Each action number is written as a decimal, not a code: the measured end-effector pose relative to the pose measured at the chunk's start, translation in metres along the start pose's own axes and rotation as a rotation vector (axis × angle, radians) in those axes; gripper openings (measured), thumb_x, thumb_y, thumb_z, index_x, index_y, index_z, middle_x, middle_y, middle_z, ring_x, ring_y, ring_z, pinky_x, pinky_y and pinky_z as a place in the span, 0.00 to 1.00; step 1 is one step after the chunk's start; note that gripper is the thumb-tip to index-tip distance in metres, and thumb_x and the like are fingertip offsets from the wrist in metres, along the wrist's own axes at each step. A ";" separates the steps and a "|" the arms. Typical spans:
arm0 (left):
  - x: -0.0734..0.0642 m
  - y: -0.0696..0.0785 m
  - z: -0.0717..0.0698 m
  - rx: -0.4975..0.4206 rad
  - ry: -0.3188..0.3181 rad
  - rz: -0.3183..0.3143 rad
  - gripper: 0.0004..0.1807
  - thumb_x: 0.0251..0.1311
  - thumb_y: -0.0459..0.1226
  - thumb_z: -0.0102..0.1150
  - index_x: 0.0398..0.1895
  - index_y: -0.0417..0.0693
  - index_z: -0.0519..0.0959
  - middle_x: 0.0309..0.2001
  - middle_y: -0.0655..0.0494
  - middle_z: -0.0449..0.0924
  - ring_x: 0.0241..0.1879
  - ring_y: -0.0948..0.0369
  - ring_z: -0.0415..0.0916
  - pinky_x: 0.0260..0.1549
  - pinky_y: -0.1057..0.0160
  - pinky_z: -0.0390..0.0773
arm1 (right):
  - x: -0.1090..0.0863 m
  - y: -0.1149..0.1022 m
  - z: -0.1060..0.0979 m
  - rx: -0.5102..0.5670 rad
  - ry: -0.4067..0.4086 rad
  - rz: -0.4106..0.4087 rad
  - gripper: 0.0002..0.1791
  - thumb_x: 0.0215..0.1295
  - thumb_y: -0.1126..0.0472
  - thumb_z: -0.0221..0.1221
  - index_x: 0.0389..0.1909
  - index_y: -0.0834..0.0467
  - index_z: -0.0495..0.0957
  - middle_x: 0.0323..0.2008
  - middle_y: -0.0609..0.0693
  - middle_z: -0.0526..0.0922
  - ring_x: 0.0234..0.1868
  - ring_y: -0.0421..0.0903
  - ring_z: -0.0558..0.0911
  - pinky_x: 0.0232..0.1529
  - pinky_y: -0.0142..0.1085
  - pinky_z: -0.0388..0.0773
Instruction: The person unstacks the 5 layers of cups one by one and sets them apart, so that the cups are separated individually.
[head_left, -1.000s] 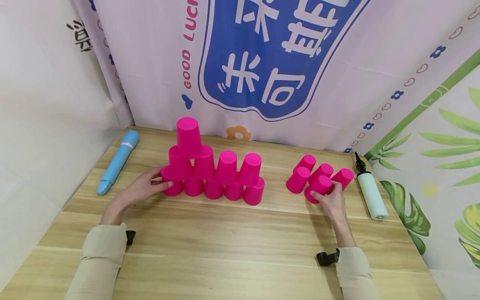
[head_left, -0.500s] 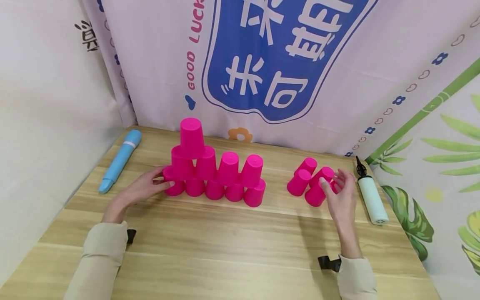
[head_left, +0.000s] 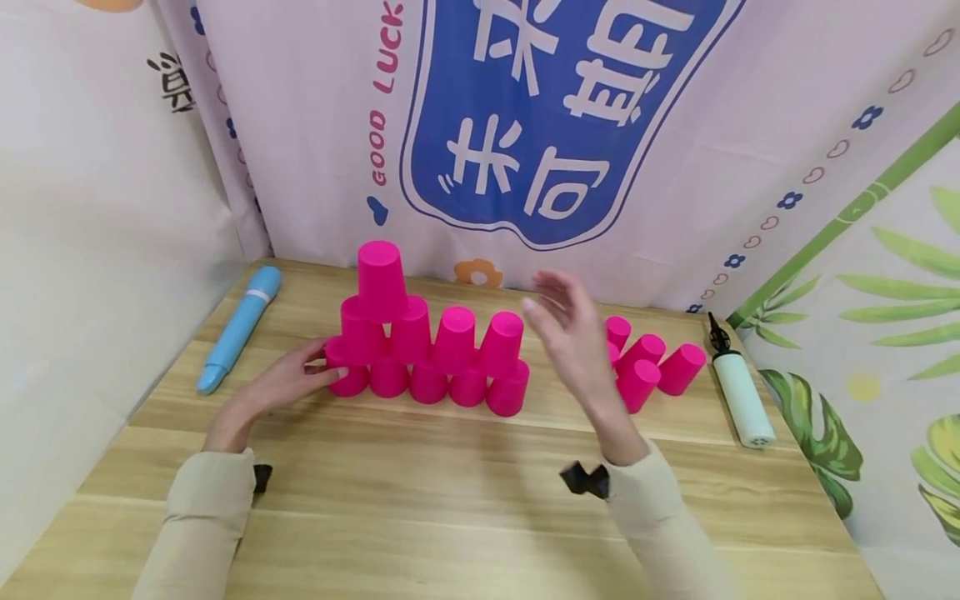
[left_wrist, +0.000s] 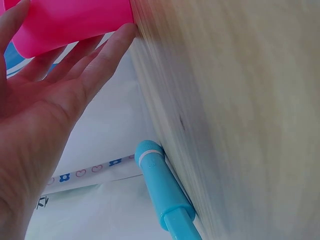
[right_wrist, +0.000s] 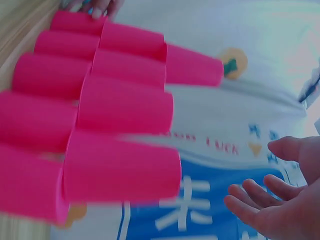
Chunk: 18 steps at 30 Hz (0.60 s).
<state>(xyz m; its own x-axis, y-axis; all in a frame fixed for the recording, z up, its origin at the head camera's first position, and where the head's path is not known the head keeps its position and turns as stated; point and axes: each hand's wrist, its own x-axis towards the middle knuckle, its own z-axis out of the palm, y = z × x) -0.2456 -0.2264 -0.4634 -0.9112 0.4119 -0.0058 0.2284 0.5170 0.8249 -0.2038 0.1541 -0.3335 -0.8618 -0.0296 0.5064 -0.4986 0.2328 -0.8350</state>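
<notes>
A printed cloth (head_left: 315, 167) hangs behind a wooden table (head_left: 420, 508). On the table stands a stack of pink cups (head_left: 454, 342): 5 below, 4 above, 1 on top at the left. The left hand (head_left: 288, 379) holds the end cup (head_left: 356, 383) of the bottom row, its grip spanning the sides. The right hand (head_left: 573, 337) hangs in the air near the stack's right end, its grip wide. 5 loose cups (head_left: 681, 369) stand upside down between the stack and a pale green pump (head_left: 744, 402).

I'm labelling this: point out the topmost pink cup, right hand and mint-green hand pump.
Topmost pink cup (head_left: 382, 287): head view, side wall.
Right hand (head_left: 576, 340): head view, middle.
Mint-green hand pump (head_left: 742, 398): head view, barrel.
</notes>
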 end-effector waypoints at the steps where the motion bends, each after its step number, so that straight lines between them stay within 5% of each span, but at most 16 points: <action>1: 0.000 0.000 0.000 -0.003 0.001 -0.001 0.35 0.66 0.46 0.57 0.70 0.40 0.59 0.66 0.39 0.64 0.63 0.40 0.63 0.58 0.41 0.70 | 0.004 -0.003 0.011 -0.004 -0.034 -0.005 0.26 0.63 0.64 0.63 0.60 0.66 0.69 0.55 0.55 0.75 0.58 0.47 0.75 0.62 0.42 0.71; 9: 0.000 -0.002 0.002 -0.022 0.003 0.014 0.35 0.66 0.46 0.57 0.70 0.40 0.60 0.66 0.40 0.64 0.63 0.40 0.63 0.59 0.41 0.69 | 0.032 -0.015 0.077 -0.071 -0.250 0.061 0.39 0.60 0.52 0.65 0.70 0.53 0.60 0.62 0.50 0.71 0.62 0.45 0.71 0.64 0.41 0.69; 18: -0.003 -0.006 0.000 -0.019 0.011 0.018 0.35 0.66 0.46 0.57 0.71 0.40 0.59 0.65 0.39 0.65 0.63 0.40 0.65 0.58 0.42 0.70 | 0.047 -0.019 0.121 -0.132 -0.374 0.203 0.47 0.55 0.46 0.67 0.73 0.46 0.54 0.65 0.46 0.66 0.64 0.46 0.68 0.59 0.46 0.74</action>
<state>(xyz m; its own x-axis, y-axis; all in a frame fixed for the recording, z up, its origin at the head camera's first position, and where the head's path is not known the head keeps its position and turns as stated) -0.2444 -0.2304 -0.4684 -0.9105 0.4132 0.0153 0.2387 0.4951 0.8354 -0.2465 0.0312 -0.3200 -0.9276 -0.3144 0.2015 -0.3202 0.3917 -0.8626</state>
